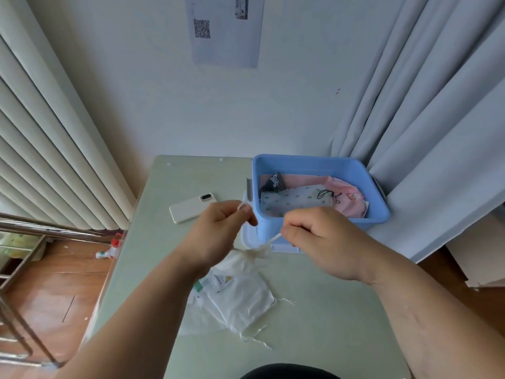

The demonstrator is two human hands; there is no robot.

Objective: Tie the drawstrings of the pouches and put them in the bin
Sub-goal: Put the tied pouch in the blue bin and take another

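Drawstrings [274, 238] pinched in fingers [288, 230] above gathered pouch [241, 292]

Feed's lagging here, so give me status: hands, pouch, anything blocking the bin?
Left hand and right hand each pinch a drawstring end. White pouch gathered at the neck, not yet in blue bin. Nothing blocks the bin.

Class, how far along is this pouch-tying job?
Done: a green-patterned pouch and a pink pouch lie in the blue bin. In hand: the left hand and right hand pull the drawstrings of a white pouch. Left: a flat pouch on the table, strings untied.
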